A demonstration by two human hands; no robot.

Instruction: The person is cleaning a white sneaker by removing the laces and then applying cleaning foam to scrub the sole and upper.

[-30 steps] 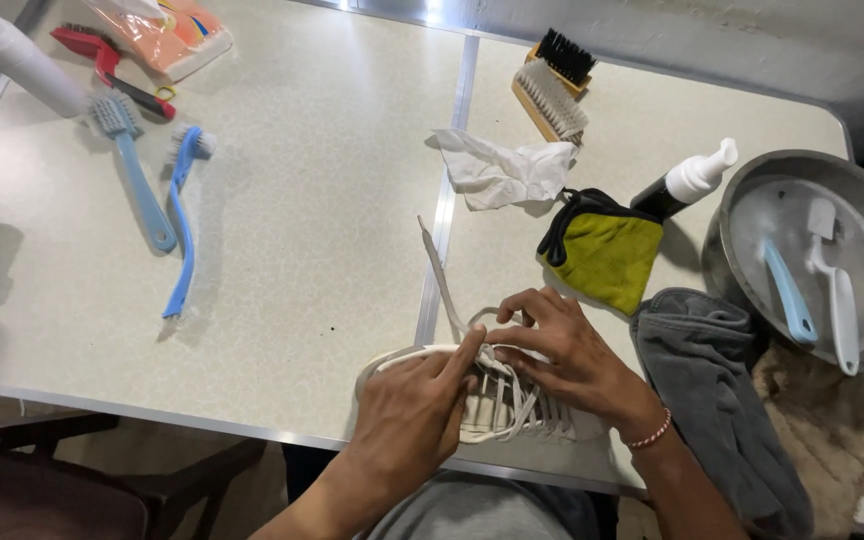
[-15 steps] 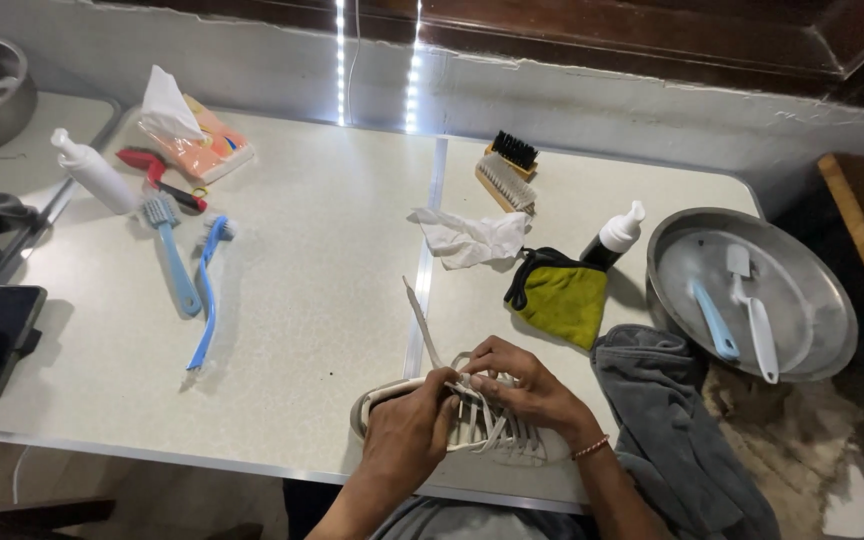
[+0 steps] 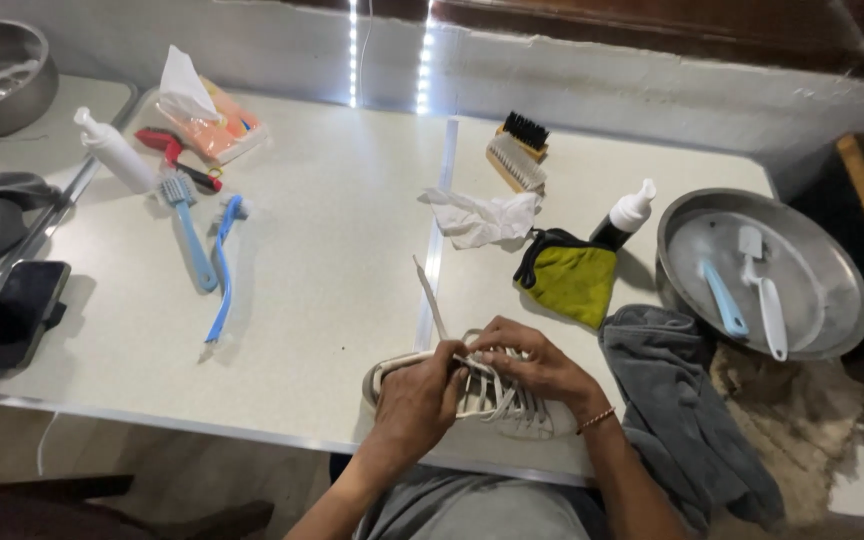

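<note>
Both hands, left [image 3: 414,400] and right [image 3: 532,362], are pinching laces [image 3: 497,392] on a pale, grubby shoe [image 3: 472,400] beside the grey towel [image 3: 672,400].

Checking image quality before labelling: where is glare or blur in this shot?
Head view: two bright light strips glare on the back wall; both hands, left hand and right hand, and the white shoe look slightly soft; brushes cast short shadows on the table.
</note>
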